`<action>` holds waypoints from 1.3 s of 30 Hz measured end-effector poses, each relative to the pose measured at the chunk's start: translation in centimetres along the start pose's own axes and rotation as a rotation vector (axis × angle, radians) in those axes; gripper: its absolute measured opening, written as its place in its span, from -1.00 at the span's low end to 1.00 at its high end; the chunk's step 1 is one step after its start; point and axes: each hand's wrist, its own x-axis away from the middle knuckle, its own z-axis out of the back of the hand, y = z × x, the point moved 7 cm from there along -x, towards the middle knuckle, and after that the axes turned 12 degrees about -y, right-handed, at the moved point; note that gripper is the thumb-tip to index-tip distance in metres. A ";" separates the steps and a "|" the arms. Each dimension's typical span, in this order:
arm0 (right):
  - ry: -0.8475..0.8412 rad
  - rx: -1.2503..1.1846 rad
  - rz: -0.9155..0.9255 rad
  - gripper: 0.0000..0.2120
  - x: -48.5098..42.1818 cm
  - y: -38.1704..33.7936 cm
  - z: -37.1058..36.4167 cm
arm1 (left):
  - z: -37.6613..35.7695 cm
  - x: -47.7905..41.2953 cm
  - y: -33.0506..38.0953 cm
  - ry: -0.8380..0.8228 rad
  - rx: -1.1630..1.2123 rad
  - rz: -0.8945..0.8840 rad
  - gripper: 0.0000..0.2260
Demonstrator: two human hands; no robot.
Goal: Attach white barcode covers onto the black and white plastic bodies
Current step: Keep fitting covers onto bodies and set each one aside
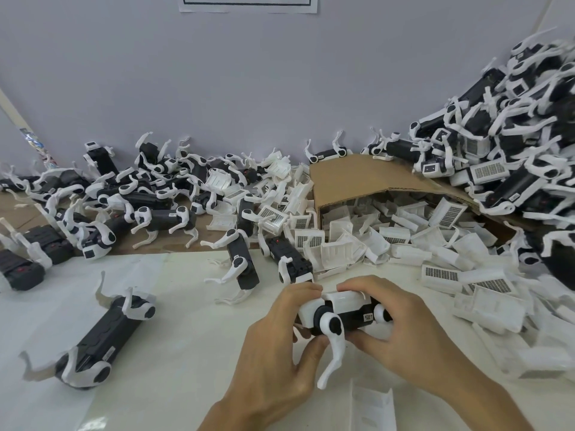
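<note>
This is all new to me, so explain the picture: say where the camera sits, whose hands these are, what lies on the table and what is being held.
There is no machine here. A person works with bare hands, and the single picture comes from a camera worn on the head, looking forward and down. The left hand and right hand both grip one black and white plastic body, a small dog-like toy with white legs. Their fingertips rest on a white cover set on its top. On the table, heaps of more bodies lie at the left and right. A tipped cardboard box spills loose white covers, some showing barcode-like grids. A lone body lies at the near left.
</note>
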 end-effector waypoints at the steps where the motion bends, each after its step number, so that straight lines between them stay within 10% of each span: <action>1: -0.006 0.012 -0.003 -0.44 0.0 0.1 -0.1 | 0.0 0.0 0.0 -0.001 0.004 0.000 -0.61; 25: -0.233 -0.061 -0.049 -0.36 -0.3 0.5 -1.5 | -0.1 0.1 -0.9 -0.030 -0.067 0.055 -0.63; 39: 0.094 0.069 -0.089 -0.58 0.2 1.0 0.6 | -1.7 -0.1 -2.1 -0.228 0.366 0.167 -0.65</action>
